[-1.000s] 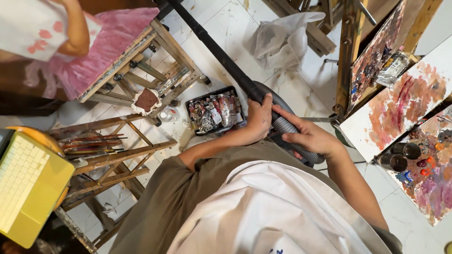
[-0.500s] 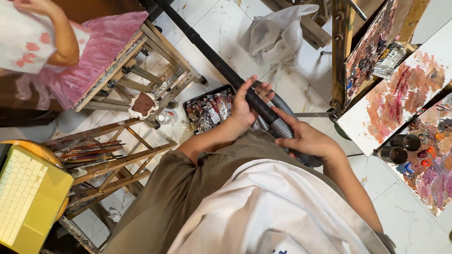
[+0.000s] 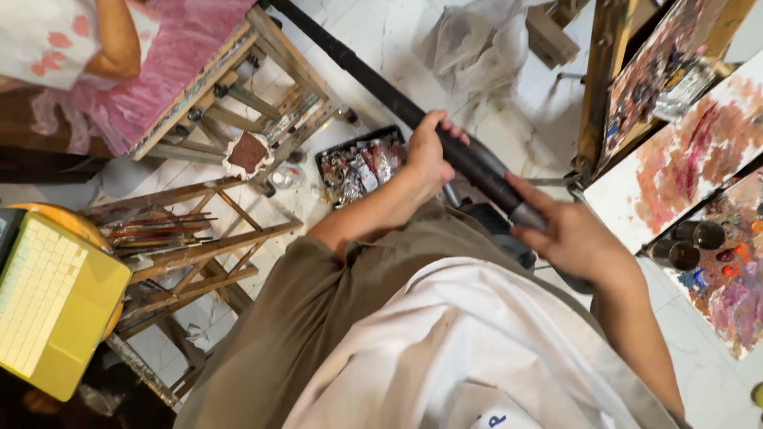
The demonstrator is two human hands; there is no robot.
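Black and long, a tube-shaped pole (image 3: 381,87) slants from the top of the view down toward the person's lap, and both hands are on it. The left hand (image 3: 425,155) wraps around the pole's middle, fingers curled over the top and thumb underneath, a closed grasp with no gap showing. The right hand (image 3: 568,234) sits lower, near the pole's grey end section (image 3: 526,214); its fingers are loosely bent and the index finger stretches along the grey part, touching it, though how tightly it clamps cannot be told from this angle. Just beside the left forearm, on the pale marble floor (image 3: 381,40), lies a black tray of paint tubes (image 3: 362,163). Wooden easel frames (image 3: 214,246) stand to the left, one bearing a row of brushes (image 3: 155,230), with a yellow keyboard (image 3: 52,306) at the edge. To the right, paint-smeared palettes (image 3: 691,159) lean near small dark jars (image 3: 695,242). A white cloth (image 3: 477,44) is crumpled on the floor beyond the pole.
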